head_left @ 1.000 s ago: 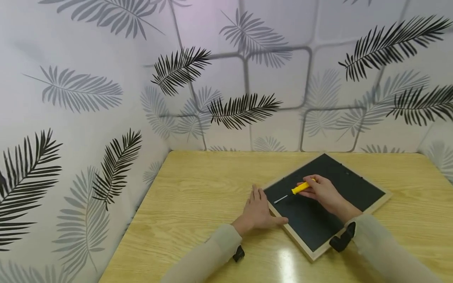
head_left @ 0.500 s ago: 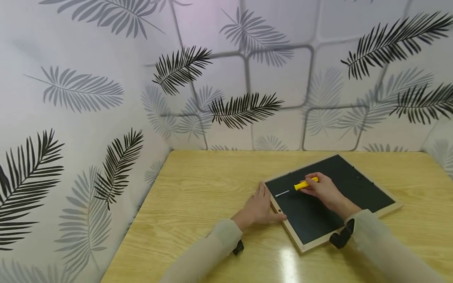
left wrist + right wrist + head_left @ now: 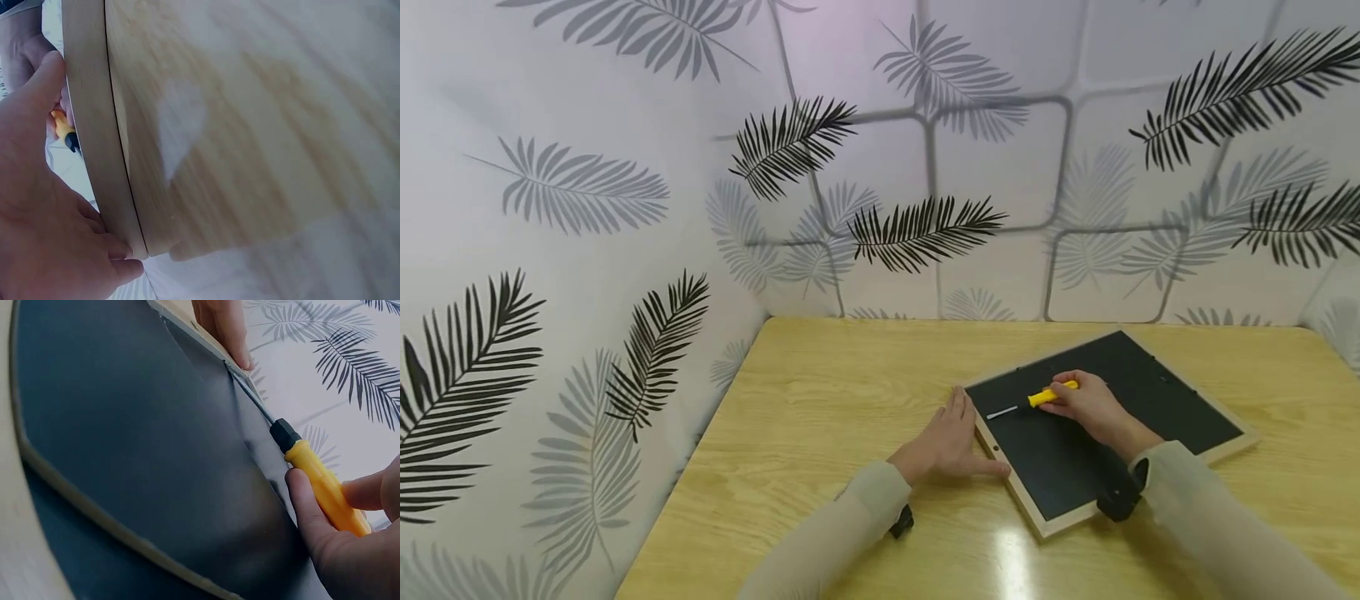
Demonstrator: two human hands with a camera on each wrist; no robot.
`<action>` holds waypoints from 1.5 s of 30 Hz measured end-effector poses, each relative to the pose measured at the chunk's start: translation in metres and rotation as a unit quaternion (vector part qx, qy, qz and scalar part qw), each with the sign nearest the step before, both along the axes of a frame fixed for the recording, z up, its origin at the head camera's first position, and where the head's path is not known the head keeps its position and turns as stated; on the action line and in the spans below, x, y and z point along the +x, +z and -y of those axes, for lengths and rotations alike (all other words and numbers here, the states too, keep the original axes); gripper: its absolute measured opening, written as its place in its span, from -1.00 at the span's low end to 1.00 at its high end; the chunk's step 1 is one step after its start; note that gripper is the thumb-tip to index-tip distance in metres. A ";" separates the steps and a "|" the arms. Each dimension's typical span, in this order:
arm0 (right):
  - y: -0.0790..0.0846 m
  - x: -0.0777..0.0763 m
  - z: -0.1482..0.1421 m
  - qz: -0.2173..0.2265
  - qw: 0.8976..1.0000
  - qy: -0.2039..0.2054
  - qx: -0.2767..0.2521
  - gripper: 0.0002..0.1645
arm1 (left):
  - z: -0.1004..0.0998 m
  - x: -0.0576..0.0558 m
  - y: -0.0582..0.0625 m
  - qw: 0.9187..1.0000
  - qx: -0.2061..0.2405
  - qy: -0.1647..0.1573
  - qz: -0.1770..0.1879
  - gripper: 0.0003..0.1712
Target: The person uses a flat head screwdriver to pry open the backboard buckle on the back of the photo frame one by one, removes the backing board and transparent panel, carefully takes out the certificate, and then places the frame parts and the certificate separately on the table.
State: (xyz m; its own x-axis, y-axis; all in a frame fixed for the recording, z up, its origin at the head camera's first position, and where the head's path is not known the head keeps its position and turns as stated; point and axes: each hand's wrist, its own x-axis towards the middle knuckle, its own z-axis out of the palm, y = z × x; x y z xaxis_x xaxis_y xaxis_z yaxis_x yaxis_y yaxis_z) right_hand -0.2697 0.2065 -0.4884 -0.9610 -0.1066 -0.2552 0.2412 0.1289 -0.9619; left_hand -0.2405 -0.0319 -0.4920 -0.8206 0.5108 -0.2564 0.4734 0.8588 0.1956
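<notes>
A picture frame with a pale wooden rim [image 3: 1024,498] and a black backing board [image 3: 1063,471] lies flat, at an angle, on the table. My right hand [image 3: 1097,414] holds a screwdriver [image 3: 1048,397] by its yellow handle, thumb along it. In the right wrist view, the screwdriver [image 3: 320,481] points its metal shaft at the seam between backing and rim, near the left corner. My left hand [image 3: 946,446] rests against the frame's left side, thumb and fingers spread apart. Seen from the left wrist, the left hand [image 3: 44,212] touches the wooden side [image 3: 94,112], fingertips at the corner.
The wooden table [image 3: 827,375] extends around the frame and meets a wall [image 3: 880,158] with a feather pattern at the back. Small dark metal tabs [image 3: 1163,379] show along the frame's far inner edges. Each wrist bears a black camera mount [image 3: 1118,502].
The frame has turned clockwise, its far corner shifting right and its near corner left. My left hand followed its side slightly. The screwdriver stayed in my right hand, pointing at the left corner.
</notes>
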 end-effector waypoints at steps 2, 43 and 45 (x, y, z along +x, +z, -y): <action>-0.001 0.001 -0.001 0.001 1.000 -0.002 0.001 -0.50 | -0.001 0.000 0.000 1.000 0.000 0.001 0.003 0.43; 0.009 0.010 -0.007 -0.047 0.998 -0.016 0.038 -0.61 | -0.007 -0.002 0.004 1.000 -0.004 -0.010 -0.002 0.45; 0.009 0.011 -0.007 -0.051 0.998 -0.013 0.043 -0.64 | -0.007 -0.001 0.004 1.000 -0.005 -0.008 -0.003 0.45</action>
State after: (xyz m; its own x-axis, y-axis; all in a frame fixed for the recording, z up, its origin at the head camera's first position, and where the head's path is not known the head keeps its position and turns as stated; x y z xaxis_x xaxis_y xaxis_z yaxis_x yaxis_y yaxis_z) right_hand -0.2583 0.2134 -0.4798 -0.9847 -0.0629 -0.1627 0.1465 0.2077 -0.9672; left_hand -0.2415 -0.0246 -0.4879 -0.8138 0.5215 -0.2564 0.4883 0.8529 0.1848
